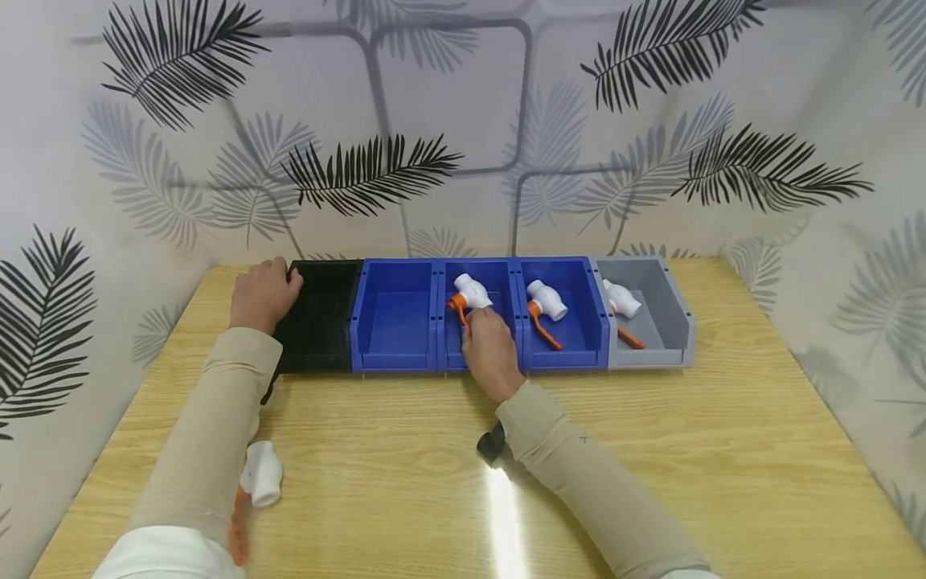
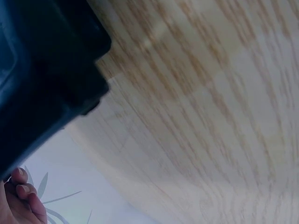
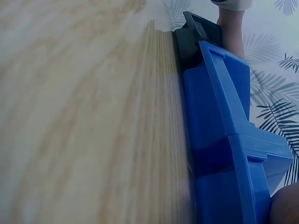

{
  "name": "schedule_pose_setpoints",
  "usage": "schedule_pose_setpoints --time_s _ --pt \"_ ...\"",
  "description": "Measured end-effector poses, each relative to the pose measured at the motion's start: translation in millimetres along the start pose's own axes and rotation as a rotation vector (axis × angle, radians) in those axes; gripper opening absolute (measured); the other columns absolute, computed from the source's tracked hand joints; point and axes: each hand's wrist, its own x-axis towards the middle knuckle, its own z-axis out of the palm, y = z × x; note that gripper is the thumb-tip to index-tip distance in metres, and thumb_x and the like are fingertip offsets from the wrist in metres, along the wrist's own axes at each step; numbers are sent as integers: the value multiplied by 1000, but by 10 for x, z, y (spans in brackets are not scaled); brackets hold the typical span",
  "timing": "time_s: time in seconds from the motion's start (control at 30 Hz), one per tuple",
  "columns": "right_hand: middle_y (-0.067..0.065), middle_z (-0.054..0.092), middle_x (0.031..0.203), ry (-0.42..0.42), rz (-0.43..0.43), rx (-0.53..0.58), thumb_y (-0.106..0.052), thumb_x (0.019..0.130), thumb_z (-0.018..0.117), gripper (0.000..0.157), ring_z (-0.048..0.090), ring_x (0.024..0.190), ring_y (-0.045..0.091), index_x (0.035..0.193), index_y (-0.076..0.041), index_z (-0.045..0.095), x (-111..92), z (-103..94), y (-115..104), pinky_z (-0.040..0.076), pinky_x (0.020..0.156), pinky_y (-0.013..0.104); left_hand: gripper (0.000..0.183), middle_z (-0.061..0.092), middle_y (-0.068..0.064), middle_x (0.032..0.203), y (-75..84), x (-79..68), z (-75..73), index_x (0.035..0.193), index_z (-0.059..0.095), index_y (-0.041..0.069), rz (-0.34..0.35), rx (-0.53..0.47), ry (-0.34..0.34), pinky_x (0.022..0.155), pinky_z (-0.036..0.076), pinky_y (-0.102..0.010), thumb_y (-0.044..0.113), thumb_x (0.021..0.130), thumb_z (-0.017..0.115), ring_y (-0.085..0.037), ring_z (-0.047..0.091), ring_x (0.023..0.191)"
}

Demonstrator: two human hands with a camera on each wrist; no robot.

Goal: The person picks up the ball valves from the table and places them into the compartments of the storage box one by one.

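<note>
On the wooden table (image 1: 391, 450) bins stand side by side, the black bin (image 1: 318, 362) at the left end, the middle blue bin (image 1: 454, 358) two places to its right. The left hand (image 1: 262, 291), well apart from that blue bin, grips the black bin's far left rim. The right hand (image 1: 493, 350) is much nearer the white valve (image 1: 473, 291) inside the blue bin: the body lies just beyond and slightly left, its long axis slanting far left to near right. Bent fingers seem to pinch the orange handle (image 1: 461, 312), fingertips partly hidden.
</note>
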Motion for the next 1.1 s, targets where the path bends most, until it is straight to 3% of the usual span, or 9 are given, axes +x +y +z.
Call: schedule_pose_setpoints --time_s 0.93,1.1 --pt "12 60 80 -75 57 -6 -5 84 62 7 61 73 27 88 1 63 29 -23 -30 49 66 38 33 53 -23 71 -21 -2 32 78 50 -3 3 1 14 60 39 -54 24 95 42 -41 53 64" --pt "11 61 80 -85 64 -13 -5 84 62 6 62 74 27 87 0 65 42 -28 -36 49 66 40 33 50 -19 65 -5 -9 37 73 47 -1 9 6 29 54 39 -50 23 94 43 -37 51 56"
